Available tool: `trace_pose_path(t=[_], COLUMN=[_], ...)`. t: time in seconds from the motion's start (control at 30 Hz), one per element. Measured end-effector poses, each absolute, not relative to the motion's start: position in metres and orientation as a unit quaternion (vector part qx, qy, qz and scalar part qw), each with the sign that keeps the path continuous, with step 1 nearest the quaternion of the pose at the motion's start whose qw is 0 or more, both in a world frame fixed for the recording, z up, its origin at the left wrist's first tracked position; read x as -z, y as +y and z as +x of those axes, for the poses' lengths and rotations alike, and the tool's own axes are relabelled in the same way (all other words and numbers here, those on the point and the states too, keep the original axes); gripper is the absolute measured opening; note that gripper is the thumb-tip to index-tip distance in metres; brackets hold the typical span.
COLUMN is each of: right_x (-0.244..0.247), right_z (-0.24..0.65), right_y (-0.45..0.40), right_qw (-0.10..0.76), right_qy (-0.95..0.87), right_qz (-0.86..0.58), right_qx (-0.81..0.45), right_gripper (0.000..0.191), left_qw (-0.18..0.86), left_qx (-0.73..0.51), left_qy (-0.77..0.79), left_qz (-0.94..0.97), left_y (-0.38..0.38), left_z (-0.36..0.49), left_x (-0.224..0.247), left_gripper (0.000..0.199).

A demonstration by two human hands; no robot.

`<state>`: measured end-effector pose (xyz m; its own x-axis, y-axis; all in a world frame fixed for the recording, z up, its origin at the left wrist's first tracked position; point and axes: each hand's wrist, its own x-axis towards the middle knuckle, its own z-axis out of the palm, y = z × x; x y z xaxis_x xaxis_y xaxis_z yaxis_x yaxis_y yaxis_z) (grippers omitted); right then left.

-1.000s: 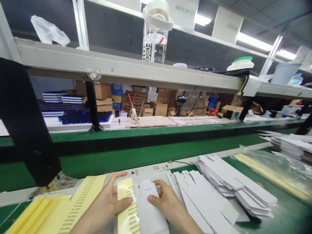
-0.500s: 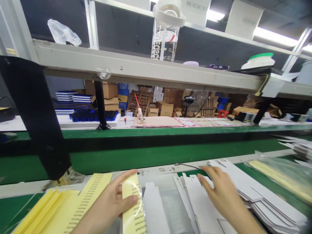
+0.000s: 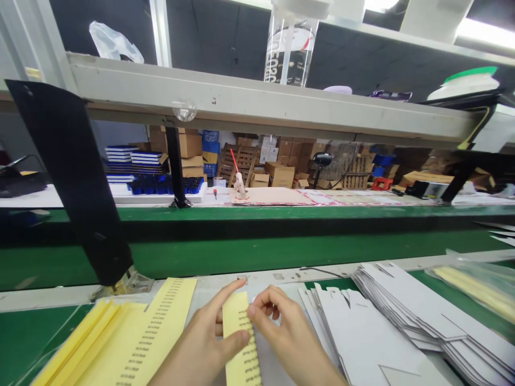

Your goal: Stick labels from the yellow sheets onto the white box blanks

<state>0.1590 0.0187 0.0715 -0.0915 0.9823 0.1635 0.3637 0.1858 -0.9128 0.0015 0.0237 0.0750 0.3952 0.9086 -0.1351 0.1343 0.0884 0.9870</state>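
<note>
My left hand (image 3: 211, 335) holds a strip of yellow labels (image 3: 240, 348) with rows of printed text, its thumb across the front and its fingers behind. At the strip's right edge, my right hand (image 3: 287, 327) pinches with thumb and forefinger; whether a single label is lifting there is too small to tell. More yellow label sheets (image 3: 163, 327) lie left of my left hand. To the right of my right hand are flat white cardboard box blanks (image 3: 362, 332), loosely stacked.
A second pile of white blanks (image 3: 426, 305) lies further right, beside a clear bag with yellow sheets (image 3: 475, 289). A black upright (image 3: 76, 187) rises at the left. Beyond the bench runs a green belt (image 3: 257, 252), with a shelf beam (image 3: 257, 96) above carrying a clear bottle (image 3: 289, 53).
My right hand has left the white blanks and moved left to the label strip, closing at its edge. The left hand still holds the strip. The view has shifted slightly.
</note>
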Motion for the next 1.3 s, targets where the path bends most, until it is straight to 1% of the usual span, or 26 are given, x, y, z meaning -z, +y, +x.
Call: trace_pose_path(t=[0.1,0.23,0.37,0.53,0.77,1.0,1.17,1.3], right_x=[-0.068,-0.040,-0.016,-0.017,-0.012,-0.010,-0.011,-0.014], right_z=[0.171,0.191,0.195,0.188,0.185,0.183,0.180,0.174], right_y=[0.025,0.041,0.045,0.039,0.041,0.040,0.036,0.035], right_qw=[0.437,0.402,0.390,0.358,0.364,0.364,0.354,0.328], right_qy=[-0.605,-0.547,-0.537,-0.526,-0.535,-0.552,-0.577,-0.596], right_qz=[-0.523,-0.579,-0.577,-0.598,-0.604,-0.608,-0.634,-0.663], right_qx=[-0.411,-0.450,-0.476,-0.487,-0.465,-0.439,-0.374,-0.313], right_gripper=[0.022,0.031,0.030,0.029,0.027,0.028,0.027,0.024], left_qw=[0.620,0.640,0.630,0.619,0.578,0.577,0.581,0.571], left_qx=[-0.317,-0.312,-0.314,-0.312,-0.312,-0.311,-0.311,-0.306], left_qy=[0.450,0.457,0.467,0.477,0.506,0.514,0.513,0.514], left_qz=[0.559,0.534,0.535,0.540,0.559,0.554,0.550,0.563], left_y=[0.028,0.035,0.040,0.041,0.039,0.039,0.038,0.037], left_z=[0.003,0.004,0.004,0.004,0.005,0.006,0.006,0.006], left_x=[-0.061,-0.036,-0.022,-0.019,-0.015,-0.017,-0.018,-0.019], left_gripper=[0.065,0.066,0.065,0.062,0.057,0.056,0.054,0.051])
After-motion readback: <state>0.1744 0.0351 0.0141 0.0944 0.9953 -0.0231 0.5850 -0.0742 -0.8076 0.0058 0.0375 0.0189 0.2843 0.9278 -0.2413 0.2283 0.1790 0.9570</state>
